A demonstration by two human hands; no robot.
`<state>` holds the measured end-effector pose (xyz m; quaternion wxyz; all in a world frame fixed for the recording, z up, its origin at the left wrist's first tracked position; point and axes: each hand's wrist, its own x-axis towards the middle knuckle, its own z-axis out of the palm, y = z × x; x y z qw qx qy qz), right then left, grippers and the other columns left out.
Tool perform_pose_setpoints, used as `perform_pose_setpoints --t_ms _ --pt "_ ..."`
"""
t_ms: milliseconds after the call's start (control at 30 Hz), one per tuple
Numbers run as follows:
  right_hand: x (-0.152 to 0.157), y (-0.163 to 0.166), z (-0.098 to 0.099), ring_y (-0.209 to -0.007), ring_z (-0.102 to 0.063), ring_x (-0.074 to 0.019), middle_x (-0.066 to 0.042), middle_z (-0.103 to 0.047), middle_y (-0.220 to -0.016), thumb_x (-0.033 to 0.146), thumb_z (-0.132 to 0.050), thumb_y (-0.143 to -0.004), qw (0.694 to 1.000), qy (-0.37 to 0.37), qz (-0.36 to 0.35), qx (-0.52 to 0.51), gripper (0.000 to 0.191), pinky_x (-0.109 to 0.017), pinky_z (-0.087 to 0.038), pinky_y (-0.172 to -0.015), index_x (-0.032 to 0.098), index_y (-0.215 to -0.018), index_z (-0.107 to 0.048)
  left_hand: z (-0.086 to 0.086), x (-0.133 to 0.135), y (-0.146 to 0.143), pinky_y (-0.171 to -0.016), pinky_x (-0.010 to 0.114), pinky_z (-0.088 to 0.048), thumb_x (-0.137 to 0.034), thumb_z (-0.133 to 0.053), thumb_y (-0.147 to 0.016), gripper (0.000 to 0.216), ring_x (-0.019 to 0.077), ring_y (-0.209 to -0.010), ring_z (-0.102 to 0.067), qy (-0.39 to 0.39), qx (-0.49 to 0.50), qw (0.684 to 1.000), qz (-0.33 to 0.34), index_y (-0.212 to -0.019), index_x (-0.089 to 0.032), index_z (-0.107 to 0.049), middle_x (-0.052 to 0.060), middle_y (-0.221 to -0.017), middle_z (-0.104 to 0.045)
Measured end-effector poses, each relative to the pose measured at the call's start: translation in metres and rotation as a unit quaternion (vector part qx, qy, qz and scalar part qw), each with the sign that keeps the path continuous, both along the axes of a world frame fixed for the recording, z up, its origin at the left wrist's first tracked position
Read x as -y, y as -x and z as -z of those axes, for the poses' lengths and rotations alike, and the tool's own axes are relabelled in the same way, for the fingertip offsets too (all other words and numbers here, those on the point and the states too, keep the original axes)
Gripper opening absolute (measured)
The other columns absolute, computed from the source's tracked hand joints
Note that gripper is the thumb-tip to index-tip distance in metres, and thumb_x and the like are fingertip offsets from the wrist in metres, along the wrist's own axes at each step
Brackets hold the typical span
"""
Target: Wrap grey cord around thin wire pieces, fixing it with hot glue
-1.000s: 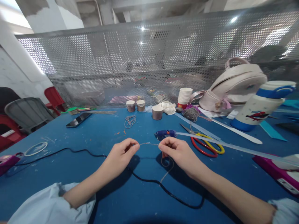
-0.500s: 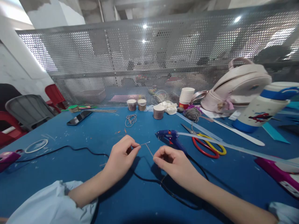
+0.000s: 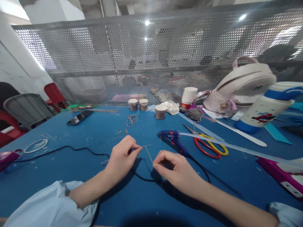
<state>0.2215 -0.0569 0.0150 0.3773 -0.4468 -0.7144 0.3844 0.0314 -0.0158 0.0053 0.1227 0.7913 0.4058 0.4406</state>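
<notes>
Between thumb and forefinger, my left hand (image 3: 125,154) pinches a thin needle-like rod (image 3: 148,145) that points right. My right hand (image 3: 174,165), also closed in a pinch, holds the lower end of a greyish thread (image 3: 149,154). This thread runs taut and slanting from the rod to my right fingertips. Whether it is looped round the rod or passes through it is too small to tell. Behind my right hand lies a blue glue gun (image 3: 174,135) on the blue table (image 3: 99,135).
Scissors (image 3: 205,146) with red and yellow handles lie right of the glue gun. A black cable (image 3: 87,151) crosses under my hands. Further back are a grey cord bundle (image 3: 132,120), a yarn-wrapped cup (image 3: 160,112), a yarn ball (image 3: 195,114), a phone (image 3: 80,117) and a bottle (image 3: 265,110).
My right hand has shifted slightly down and left, and the thread stretch between my hands looks longer and steeper. My left hand keeps its pinch nearly in place.
</notes>
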Motion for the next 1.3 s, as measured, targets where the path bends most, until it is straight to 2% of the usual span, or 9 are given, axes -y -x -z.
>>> perform_pose_setpoints --t_ms 467,833,1000,1167,1300 --pt "-0.014 -0.006 0.005 -0.058 -0.052 -0.0123 0.002 -0.058 -0.064 0.029 -0.056 -0.079 0.999 0.025 0.048 -0.004 0.014 -0.025 -0.04 -0.055 0.019 -0.069 -0.059 -0.007 0.004 0.001 -0.063 0.025 -0.04 -0.02 -0.049 -0.085 0.015 0.013 -0.067 -0.052 0.028 0.002 1.0 0.008 -0.074 -0.019 -0.059 0.001 -0.071 -0.057" --pt "-0.017 -0.01 0.007 -0.058 -0.052 -0.0114 0.001 -0.058 -0.065 0.027 -0.055 -0.08 0.998 0.015 0.058 0.003 0.013 -0.024 -0.04 -0.053 0.018 -0.072 -0.058 -0.009 0.003 0.005 -0.065 0.025 -0.038 -0.024 -0.039 -0.091 0.023 0.0125 -0.067 -0.048 0.061 -0.069 0.995 0.042 -0.078 -0.018 -0.057 0.001 -0.071 -0.05" --pt "-0.018 -0.012 0.008 -0.057 -0.052 -0.0112 0.001 -0.058 -0.065 0.028 -0.054 -0.081 0.998 0.011 0.057 0.005 0.014 -0.023 -0.04 -0.053 0.018 -0.072 -0.058 -0.014 0.002 0.004 -0.065 0.024 -0.038 -0.026 -0.042 -0.089 0.023 0.0121 -0.067 -0.049 0.114 -0.039 0.992 0.046 -0.075 -0.017 -0.057 0.0 -0.071 -0.053" --pt "-0.019 -0.013 0.009 -0.057 -0.052 -0.0114 0.001 -0.058 -0.064 0.028 -0.055 -0.081 0.998 0.003 0.061 0.009 0.014 -0.023 -0.04 -0.053 0.018 -0.072 -0.059 -0.015 0.001 0.003 -0.057 0.022 -0.037 -0.031 -0.058 -0.079 0.014 0.0112 -0.062 -0.047 0.198 0.013 0.98 0.02 -0.079 -0.017 -0.06 -0.002 -0.066 -0.052" --pt "-0.019 -0.013 0.007 -0.056 -0.051 -0.0114 0.001 -0.057 -0.063 0.029 -0.054 -0.081 0.998 -0.002 0.066 0.009 0.015 -0.023 -0.041 -0.052 0.018 -0.071 -0.058 -0.015 0.001 0.003 -0.056 0.022 -0.036 -0.03 -0.056 -0.08 0.017 0.0105 -0.059 -0.046 0.205 0.024 0.978 0.013 -0.07 -0.017 -0.057 -0.003 -0.063 -0.051"
